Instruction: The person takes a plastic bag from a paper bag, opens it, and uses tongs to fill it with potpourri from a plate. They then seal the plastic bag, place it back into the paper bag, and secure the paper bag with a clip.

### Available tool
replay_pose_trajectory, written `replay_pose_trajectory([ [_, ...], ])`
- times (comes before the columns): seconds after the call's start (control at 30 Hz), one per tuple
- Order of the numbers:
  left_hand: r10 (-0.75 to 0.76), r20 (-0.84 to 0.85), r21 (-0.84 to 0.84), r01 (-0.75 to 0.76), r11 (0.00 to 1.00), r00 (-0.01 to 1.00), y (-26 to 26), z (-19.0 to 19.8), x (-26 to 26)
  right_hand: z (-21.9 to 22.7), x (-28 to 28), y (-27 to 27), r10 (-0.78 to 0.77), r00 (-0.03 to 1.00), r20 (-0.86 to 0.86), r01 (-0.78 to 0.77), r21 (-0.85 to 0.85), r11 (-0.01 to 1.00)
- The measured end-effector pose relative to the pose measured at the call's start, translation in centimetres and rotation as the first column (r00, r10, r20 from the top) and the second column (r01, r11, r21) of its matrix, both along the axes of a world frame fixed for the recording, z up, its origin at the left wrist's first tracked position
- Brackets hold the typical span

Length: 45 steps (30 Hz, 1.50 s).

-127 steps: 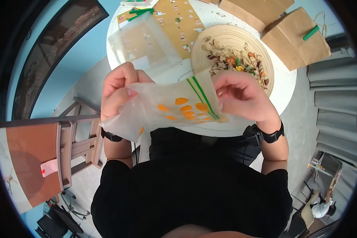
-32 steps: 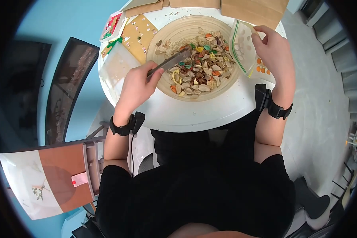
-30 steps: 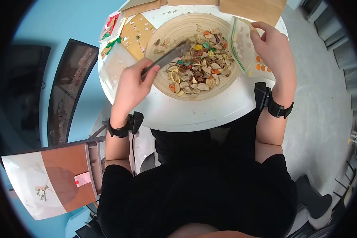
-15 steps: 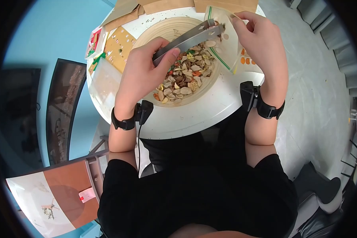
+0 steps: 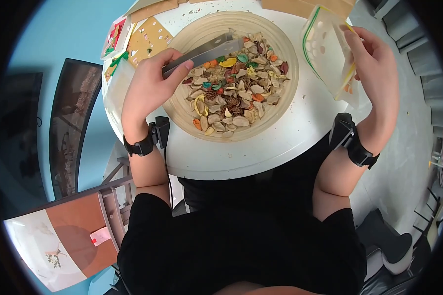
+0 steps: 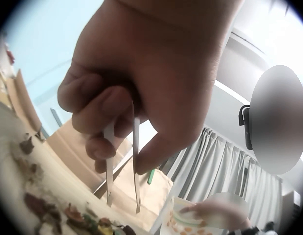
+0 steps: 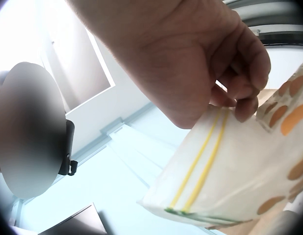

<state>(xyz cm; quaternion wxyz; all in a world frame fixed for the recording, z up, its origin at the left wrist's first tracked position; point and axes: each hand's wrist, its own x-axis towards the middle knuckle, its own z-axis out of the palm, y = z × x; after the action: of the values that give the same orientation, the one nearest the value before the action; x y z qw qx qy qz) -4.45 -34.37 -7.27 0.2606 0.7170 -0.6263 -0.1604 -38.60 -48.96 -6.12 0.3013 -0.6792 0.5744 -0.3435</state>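
My left hand (image 5: 152, 83) grips metal tongs (image 5: 206, 53) over the left part of a round woven-look bowl (image 5: 291, 59). Dried petals, small pine cones and coloured pieces of potpourri (image 5: 241, 93) fill much of the bowl. In the left wrist view the two arms of the tongs (image 6: 137, 171) stand apart, with nothing seen between their tips. To the right of the bowl my right hand (image 5: 376, 66) pinches the edge of a translucent zip bag (image 5: 327, 54) with orange dots. Its green and yellow zip edges are spread apart; the right wrist view shows the yellow strip (image 7: 203, 166).
Brown paper bags (image 5: 307, 7) stand along the back of the white round table (image 5: 221, 160). At the left lie a patterned brown sheet (image 5: 146, 38), a box with red items (image 5: 114, 37), green strips (image 5: 119, 60) and another translucent bag (image 5: 117, 91).
Earlier both hands held the bag. Half a second ago the tongs carried pieces at its mouth; now they are back over the bowl, and the right hand and bag are farther right.
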Motion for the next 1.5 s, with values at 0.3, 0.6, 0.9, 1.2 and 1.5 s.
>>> replay_pose_trajectory([
  [0.3, -0.147, -0.087, 0.141, 0.158, 0.977, 0.985, -0.2, -1.2, -1.5, -1.9, 0.5, -1.1, 0.066, 0.996, 0.058, -0.066, -0.003, 0.998],
  [0.6, -0.202, 0.106, 0.191, 0.18, 0.965, 0.974, -0.1, -0.3, -3.0, -2.4, 2.6, -0.5, 0.098, 0.995, -0.032, -0.099, -0.038, 0.994],
  [0.9, -0.115, -0.05, -0.083, 0.111, 0.99, 0.992, 1.0, 0.4, -2.6, 0.1, 4.5, 1.7, 0.067, 0.996, -0.059, -0.065, 0.04, 0.997],
  [1.2, -0.023, -0.104, -0.166, 0.005, 0.986, 0.994, 1.1, 0.5, -5.1, 3.0, 5.8, 4.8, 0.105, 0.991, 0.079, -0.098, -0.091, 0.991],
  [1.5, 0.039, -0.041, 0.065, -0.037, 0.997, 0.998, -0.6, -1.6, -2.7, -2.2, 2.6, -0.9, 0.037, 0.999, -0.026, -0.04, -0.106, 0.994],
])
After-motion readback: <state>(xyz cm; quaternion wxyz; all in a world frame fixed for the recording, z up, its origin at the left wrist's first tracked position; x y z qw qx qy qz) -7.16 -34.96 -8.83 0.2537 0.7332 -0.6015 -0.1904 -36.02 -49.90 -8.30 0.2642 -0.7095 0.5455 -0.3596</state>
